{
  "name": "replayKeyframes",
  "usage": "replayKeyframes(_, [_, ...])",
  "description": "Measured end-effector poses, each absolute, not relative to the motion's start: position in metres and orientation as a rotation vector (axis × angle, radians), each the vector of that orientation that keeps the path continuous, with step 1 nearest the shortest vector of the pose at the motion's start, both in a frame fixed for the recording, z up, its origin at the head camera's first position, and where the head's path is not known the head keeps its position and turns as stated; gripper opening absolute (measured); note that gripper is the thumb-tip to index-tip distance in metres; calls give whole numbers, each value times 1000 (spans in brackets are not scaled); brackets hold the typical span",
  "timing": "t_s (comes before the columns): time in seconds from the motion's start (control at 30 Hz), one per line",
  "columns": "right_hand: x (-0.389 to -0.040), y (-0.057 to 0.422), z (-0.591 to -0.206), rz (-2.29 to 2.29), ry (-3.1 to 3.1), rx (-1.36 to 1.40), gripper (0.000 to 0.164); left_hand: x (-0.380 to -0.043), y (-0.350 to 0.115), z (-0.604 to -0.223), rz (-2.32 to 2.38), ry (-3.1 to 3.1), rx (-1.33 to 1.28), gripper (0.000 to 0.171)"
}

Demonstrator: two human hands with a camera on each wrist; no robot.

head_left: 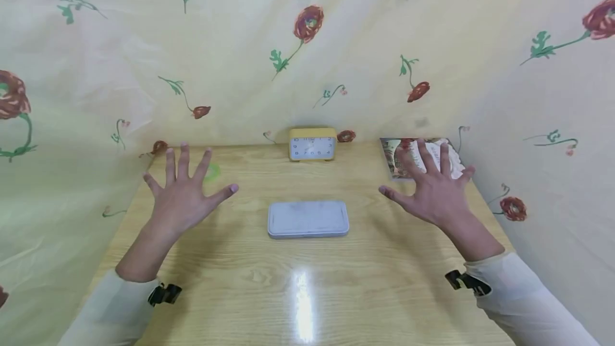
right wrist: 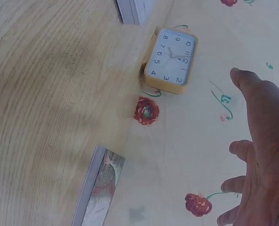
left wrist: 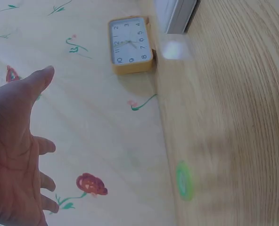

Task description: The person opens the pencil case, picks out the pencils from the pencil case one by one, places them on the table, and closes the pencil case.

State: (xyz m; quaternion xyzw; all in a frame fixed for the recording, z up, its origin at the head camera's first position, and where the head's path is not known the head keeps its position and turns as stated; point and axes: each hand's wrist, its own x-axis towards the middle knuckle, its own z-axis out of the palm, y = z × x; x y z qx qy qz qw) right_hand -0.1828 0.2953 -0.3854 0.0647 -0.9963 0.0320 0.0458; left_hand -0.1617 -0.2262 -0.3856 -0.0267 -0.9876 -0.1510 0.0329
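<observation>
A pale grey-white flat case with rounded corners (head_left: 308,219) lies on the wooden table between my hands. My left hand (head_left: 184,196) hovers above the table's left side, fingers spread, holding nothing. Over on the right, my right hand (head_left: 434,194) is also spread in the air with nothing in it. Its fingers partly cover a booklet with a flowery cover (head_left: 396,162). Close to the left thumb and index finger, a translucent green ring-shaped item (head_left: 213,172) lies on the table. Both wrist views show the hands apart from every object.
A yellow alarm clock (head_left: 313,144) stands at the table's back edge, against the flower-patterned cloth (head_left: 240,68) that hangs behind and at both sides. Light glares off the wooden table (head_left: 240,303) near the front. Each wrist wears a black strap mount.
</observation>
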Motion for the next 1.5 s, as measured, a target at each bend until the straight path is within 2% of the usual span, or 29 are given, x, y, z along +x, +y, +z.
replayKeyframes(0.3, [-193,279,-389,158,-3069,252,106,-168,-220,-406,-542,-3089,-131,115])
replayKeyframes(0.8, [-218,198,-419,169,-3099,642,98,-175,-174,-464,-589,-3201,-437,130])
replayKeyframes(0.93, [-218,173,-429,134,-3100,798,97,-173,-167,-473,-581,-3213,-537,126])
replayKeyframes(1.2, [-207,140,-456,91,-3016,1182,82,-176,-156,-484,-573,-3203,-696,102])
replayKeyframes(1.5, [-203,131,-468,0,-2982,1229,84,-177,-147,-484,-572,-3197,-704,98])
